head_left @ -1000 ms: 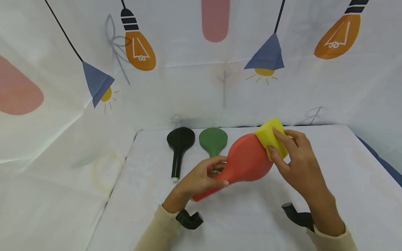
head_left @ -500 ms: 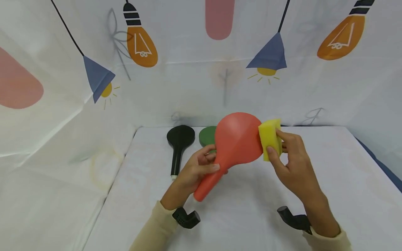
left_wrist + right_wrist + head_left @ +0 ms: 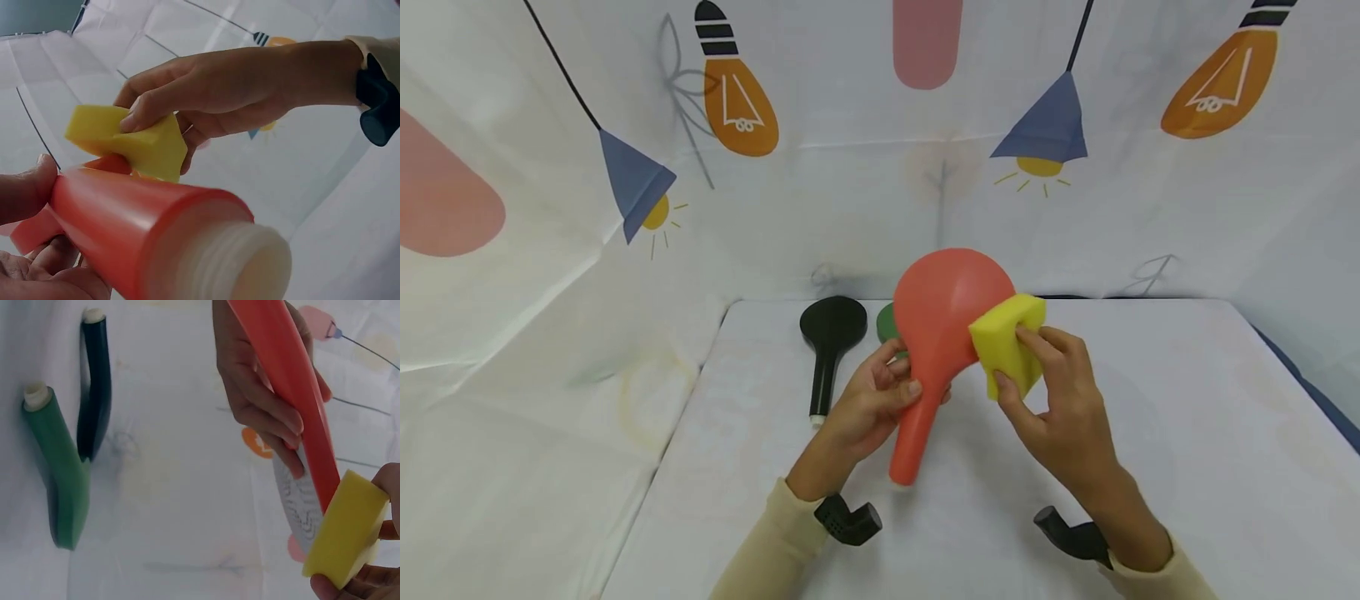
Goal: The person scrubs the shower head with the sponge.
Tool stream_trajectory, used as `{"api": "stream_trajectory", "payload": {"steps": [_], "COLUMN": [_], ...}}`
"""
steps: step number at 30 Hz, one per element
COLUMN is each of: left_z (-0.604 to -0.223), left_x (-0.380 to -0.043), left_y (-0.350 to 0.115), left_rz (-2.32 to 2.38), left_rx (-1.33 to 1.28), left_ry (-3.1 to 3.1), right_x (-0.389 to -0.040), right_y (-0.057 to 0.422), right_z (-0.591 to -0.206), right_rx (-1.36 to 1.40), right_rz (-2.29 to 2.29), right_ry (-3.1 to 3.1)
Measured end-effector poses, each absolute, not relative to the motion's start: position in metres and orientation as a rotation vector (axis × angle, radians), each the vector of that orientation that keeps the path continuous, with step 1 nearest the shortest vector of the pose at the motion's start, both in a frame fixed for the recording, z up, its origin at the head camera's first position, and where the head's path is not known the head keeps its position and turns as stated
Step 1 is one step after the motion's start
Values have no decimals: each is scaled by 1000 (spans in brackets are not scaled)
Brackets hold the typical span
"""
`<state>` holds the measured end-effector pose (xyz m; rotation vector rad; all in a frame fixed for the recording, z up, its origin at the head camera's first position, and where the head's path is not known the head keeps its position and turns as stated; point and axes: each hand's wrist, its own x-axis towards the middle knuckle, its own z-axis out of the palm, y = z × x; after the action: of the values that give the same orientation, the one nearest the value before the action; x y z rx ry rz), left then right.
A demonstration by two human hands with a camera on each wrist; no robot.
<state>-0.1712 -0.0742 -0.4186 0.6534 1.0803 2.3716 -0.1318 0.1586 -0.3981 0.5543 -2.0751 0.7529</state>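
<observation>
A red handheld shower head [image 3: 951, 300] is held up over the table by my left hand [image 3: 868, 404], its fingers and thumb round the neck. The handle points down toward me, and its white threaded end [image 3: 265, 265] shows large in the left wrist view. A grey spray face [image 3: 299, 506] is partly visible on its underside. My right hand [image 3: 1060, 396] pinches a yellow sponge [image 3: 1011, 342] between thumb and fingers. That sponge lies against the right edge of the red head, just above where it narrows into the neck.
On the white table [image 3: 760, 517], a black shower head [image 3: 833, 325] lies at the back left. Beside it is a green shower head [image 3: 69, 487], mostly hidden behind the red one in the head view. A white printed cloth [image 3: 850, 208] hangs behind the table.
The left hand has raised the red shower head and turned it more upright, its head moving left. The right hand with the sponge has moved left and down along the head's right edge.
</observation>
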Motion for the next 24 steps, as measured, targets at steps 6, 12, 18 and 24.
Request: {"api": "stream_trajectory", "payload": {"steps": [6,12,18,24], "left_z": [-416,-415,-414,-414], "left_x": [-170,-169,-169,-171], "left_y": [-71,-71,-73,-73], "left_rz": [2404,2446,2464,2483], "left_rx": [593,544,531,531], "left_ry": [1074,1107,1080,1009], "right_x": [-129,-124,-116,-110], "right_y": [149,138,141,163], "right_z": [-401,-405,-401,-387], "right_rx": [645,796,1019,1464], "right_rz": [713,684,755,923], "right_ry": [-2053,-2103,-2253,-2303]}}
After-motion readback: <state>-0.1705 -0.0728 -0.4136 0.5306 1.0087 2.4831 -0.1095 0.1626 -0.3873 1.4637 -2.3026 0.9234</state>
